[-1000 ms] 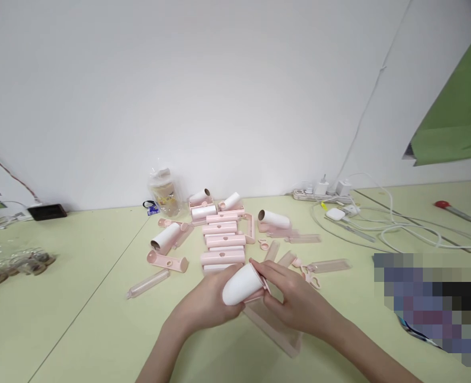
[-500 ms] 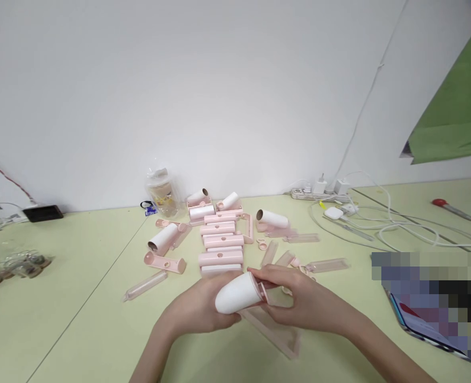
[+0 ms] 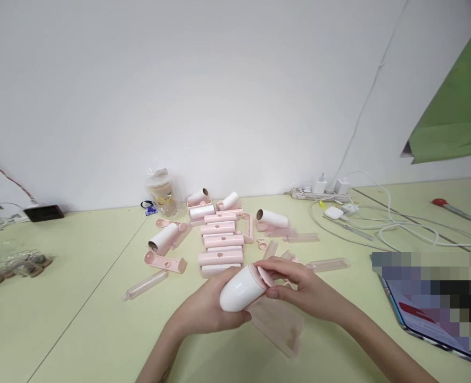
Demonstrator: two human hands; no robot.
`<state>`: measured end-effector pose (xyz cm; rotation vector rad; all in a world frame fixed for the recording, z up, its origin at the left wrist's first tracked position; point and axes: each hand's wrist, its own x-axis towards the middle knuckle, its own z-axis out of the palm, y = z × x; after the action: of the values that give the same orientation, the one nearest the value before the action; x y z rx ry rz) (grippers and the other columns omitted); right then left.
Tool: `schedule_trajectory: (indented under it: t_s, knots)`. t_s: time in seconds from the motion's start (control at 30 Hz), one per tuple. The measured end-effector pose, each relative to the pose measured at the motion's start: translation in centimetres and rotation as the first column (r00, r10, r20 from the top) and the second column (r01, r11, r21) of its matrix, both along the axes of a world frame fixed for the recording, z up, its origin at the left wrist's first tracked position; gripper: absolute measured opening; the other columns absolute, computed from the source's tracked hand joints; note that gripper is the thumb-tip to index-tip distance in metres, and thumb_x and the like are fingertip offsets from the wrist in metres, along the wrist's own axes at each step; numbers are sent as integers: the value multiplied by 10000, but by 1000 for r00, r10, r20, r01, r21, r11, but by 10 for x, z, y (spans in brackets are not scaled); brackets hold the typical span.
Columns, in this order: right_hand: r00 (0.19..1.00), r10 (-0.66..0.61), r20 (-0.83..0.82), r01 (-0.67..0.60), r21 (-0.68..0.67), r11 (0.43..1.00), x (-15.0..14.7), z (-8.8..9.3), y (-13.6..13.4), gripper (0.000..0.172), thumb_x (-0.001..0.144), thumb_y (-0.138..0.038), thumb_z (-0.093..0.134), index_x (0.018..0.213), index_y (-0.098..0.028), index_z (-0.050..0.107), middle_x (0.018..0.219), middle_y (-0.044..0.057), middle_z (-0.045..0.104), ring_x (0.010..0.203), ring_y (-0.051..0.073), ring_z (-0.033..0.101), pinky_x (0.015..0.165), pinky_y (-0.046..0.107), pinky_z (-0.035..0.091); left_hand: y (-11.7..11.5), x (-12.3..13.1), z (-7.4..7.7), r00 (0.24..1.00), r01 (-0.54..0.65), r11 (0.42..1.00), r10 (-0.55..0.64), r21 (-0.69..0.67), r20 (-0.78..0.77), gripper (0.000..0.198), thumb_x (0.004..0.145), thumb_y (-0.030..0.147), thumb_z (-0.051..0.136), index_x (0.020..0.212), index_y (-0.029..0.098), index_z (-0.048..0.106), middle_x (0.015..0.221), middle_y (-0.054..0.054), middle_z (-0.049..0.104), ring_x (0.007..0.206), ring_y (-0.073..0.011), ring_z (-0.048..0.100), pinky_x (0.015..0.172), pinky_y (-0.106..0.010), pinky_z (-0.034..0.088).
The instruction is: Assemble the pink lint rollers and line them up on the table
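Your left hand (image 3: 207, 308) cups one white roll (image 3: 241, 289) just below the middle of the frame, fingers wrapped under and around it, while your right hand (image 3: 299, 290) pinches a small pink end piece (image 3: 265, 275) against the roll's right end with thumb and forefinger. Beneath both hands lies one translucent pink cover (image 3: 279, 324), flat on the pale green table (image 3: 79, 319). Above your hands, at center frame, you have a stack of about five pink holders (image 3: 220, 242) in a row, with four more white rolls around it: one to the left (image 3: 163, 238), two at the back (image 3: 198, 197) (image 3: 229, 201), one to the right (image 3: 273, 218). One loose pink handle (image 3: 165, 261) and one clear tube (image 3: 146, 283) lie left of your hands; two clear tubes (possibly more, they blur together) lie to the right (image 3: 327, 264). One wrapped jar (image 3: 161, 191) stands by the wall. White cables (image 3: 382, 223) and a power strip (image 3: 317, 194) fill the upper right, and a phone (image 3: 427, 319) sits near the lower right edge. A black device (image 3: 43, 213) rests at the far left. The widest open stretch of table is at lower left, between the clear tube and the frame's edge; the strip near the bottom edge below your wrists is bare as well.
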<state>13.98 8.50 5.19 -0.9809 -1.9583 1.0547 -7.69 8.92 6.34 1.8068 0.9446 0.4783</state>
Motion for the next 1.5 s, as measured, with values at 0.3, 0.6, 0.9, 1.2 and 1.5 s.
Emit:
schedule_trajectory:
  t_s: [0.3, 0.6, 0.9, 1.2, 1.5]
  knots:
    - [992, -8, -125, -12, -161, 987, -1, -5, 5, 325, 776, -377, 639, 1073, -247, 627, 1072, 49, 638, 989, 222, 587, 812, 328, 497, 1, -2, -9, 999, -29, 998, 28, -56, -28, 618, 625, 192, 676, 1190, 294, 448, 1075, -10, 579, 930, -234, 565, 722, -319, 465]
    - [928, -50, -370, -65, -292, 954, -6, -14, 6, 477, 728, -452, 670, 1139, -243, 549, 1087, 66, 616, 1024, 222, 570, 830, 332, 483, 3, 1, -15, 981, 7, 961, 47, -278, 188, 681, 649, 229, 698, 1246, 285, 375, 944, -31, 576, 781, -210, 603, 552, -265, 462]
    - [914, -88, -395, -32, -287, 957, -26, -16, -1, 390, 798, -384, 619, 1140, -232, 509, 1153, 79, 586, 1075, 222, 546, 912, 388, 451, -2, 19, -35, 882, -155, 983, 181, -96, 435, 606, 786, 548, 513, 1240, 183, 348, 1169, -102, 528, 1074, -261, 496, 907, -378, 391]
    - [934, -286, -215, 289, -19, 957, 2, 1, -1, 463, 826, -406, 551, 1252, -297, 407, 1096, 54, 583, 976, 215, 570, 778, 333, 495, -1, 7, -23, 985, 166, 955, -149, 245, -85, 922, 550, 201, 720, 1348, 252, 260, 1336, -88, 382, 1238, -309, 313, 966, -413, 361]
    - [926, -89, 368, 2, 231, 973, -3, 6, -9, 291, 817, -285, 539, 1105, -276, 577, 970, 50, 634, 835, 206, 590, 675, 303, 470, 12, 8, -49, 999, 33, 996, -34, -78, -9, 979, 554, 265, 758, 1297, 208, 125, 1169, -115, 471, 1035, -276, 509, 790, -369, 448]
